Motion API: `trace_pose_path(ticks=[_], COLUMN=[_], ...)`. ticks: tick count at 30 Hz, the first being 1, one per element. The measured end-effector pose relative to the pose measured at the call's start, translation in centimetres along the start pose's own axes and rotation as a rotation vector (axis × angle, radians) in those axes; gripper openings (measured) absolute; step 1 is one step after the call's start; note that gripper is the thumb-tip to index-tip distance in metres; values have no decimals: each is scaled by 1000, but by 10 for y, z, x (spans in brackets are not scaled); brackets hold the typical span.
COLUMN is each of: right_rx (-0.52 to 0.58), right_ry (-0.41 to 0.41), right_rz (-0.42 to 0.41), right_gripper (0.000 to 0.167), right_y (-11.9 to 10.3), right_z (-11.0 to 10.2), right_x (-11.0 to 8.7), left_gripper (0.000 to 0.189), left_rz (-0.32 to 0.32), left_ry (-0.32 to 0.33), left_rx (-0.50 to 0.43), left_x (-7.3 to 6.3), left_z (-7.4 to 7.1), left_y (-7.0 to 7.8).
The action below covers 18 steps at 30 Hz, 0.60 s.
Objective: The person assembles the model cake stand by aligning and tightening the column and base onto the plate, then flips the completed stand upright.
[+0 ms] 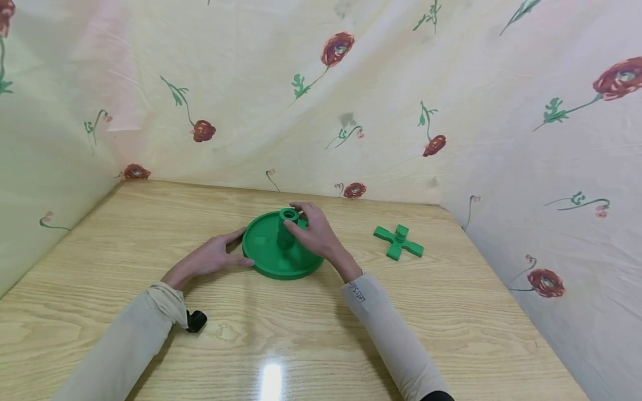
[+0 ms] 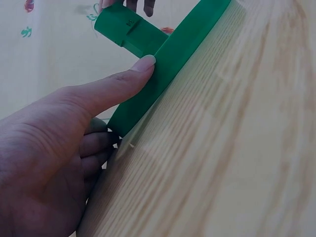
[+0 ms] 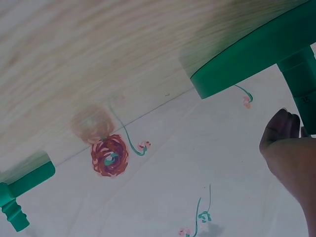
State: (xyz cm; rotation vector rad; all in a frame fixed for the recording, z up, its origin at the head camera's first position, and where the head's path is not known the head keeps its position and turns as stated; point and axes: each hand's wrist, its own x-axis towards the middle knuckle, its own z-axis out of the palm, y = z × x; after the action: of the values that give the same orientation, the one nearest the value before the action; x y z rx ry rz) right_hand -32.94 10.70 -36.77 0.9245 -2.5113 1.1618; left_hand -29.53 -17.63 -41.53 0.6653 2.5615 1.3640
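A green round base (image 1: 266, 256) with a raised rim lies on the table. From it rises a thick hollow post (image 1: 288, 214), round-holed on top, with small markings on its side. My left hand (image 1: 217, 256) holds the base's left edge, thumb and forefinger spread along the rim; the left wrist view shows the thumb (image 2: 143, 64) against it. My right hand (image 1: 317, 231) grips the post near its top, thumb in front and fingers behind, partly hidden. To the right, apart from both hands, lies a green four-armed cross piece (image 1: 399, 243) with a short ridged peg pointing up.
The wooden table (image 1: 301, 328) reaches back to a flowered cloth (image 1: 261, 111) hanging behind and at both sides. A small black object (image 1: 197, 321) shows beside the left sleeve cuff.
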Motion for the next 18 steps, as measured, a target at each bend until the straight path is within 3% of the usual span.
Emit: trace_pose_path(ticks=[5, 11, 18], right_rx=[-4, -36, 7], right_ry=[7, 7, 7], right_rz=[-18, 28, -9], right_gripper=[44, 46, 43], right_y=[1, -1, -1], right_z=[0, 0, -2], right_x=[1, 1, 0], left_gripper=[103, 102, 102], left_rz=[4, 8, 14], left_ry=[3, 5, 3], left_rx=[11, 18, 12], left_x=[0, 1, 1], left_z=[0, 0, 0], left_y=[0, -2, -3])
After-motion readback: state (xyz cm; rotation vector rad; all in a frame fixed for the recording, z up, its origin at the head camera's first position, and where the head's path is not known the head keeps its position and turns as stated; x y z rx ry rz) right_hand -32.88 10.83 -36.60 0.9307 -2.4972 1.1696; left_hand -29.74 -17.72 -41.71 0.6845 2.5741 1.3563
